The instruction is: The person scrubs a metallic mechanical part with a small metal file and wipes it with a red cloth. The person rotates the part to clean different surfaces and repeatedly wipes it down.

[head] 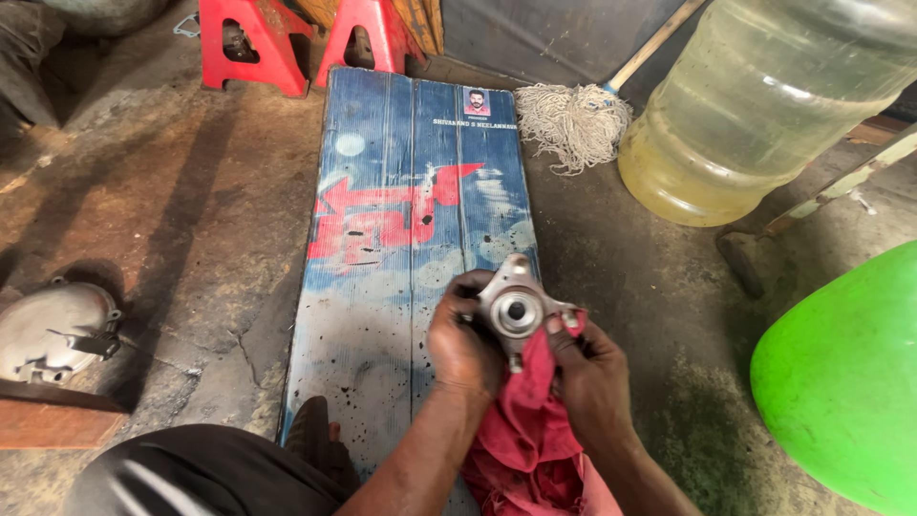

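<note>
I count one wheel hub (516, 308) — left hand (465, 346) and right hand (590, 375) fingers closed on it — one red rag (523, 430), two red jack stands (256, 38).

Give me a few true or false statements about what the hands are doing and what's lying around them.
1. Both hands hold a metal wheel hub. True.
2. The left hand is empty. False: it grips the hub.
3. A red rag hangs under the right hand. True.
4. The big water jug stands left of the printed board. False: it stands to the right.
5. A mop head lies beside the jug. True.
</note>
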